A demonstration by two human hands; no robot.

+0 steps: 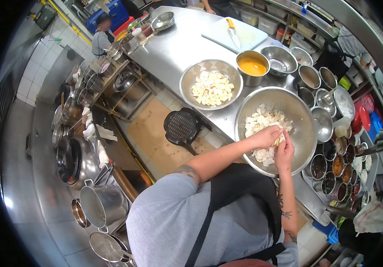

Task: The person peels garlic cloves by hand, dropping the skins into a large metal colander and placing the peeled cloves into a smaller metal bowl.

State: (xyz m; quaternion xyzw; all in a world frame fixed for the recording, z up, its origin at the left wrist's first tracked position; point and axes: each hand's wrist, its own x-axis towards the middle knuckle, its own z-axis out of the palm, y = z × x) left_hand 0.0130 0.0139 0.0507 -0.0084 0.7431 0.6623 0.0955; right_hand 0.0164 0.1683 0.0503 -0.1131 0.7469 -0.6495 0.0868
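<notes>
Both hands meet over a large perforated metal bowl (304, 149) that holds pale, papery pieces (262, 119), which look like garlic cloves and skins. My left hand (268, 137) has its fingers pinched together, touching my right hand (284, 153), whose fingers are also closed. A small pale piece, apparently a garlic clove (279, 140), shows between them. Up and to the left, a second perforated bowl (186, 84) contains peeled, cream-coloured cloves (212, 88).
Behind the bowls stand a pot of orange liquid (252, 66) and an empty metal bowl (280, 61). A knife (233, 34) lies on a white cutting board (211, 33). Small containers crowd the right; a black stool (181, 127) stands left. A person (101, 40) is at the far left.
</notes>
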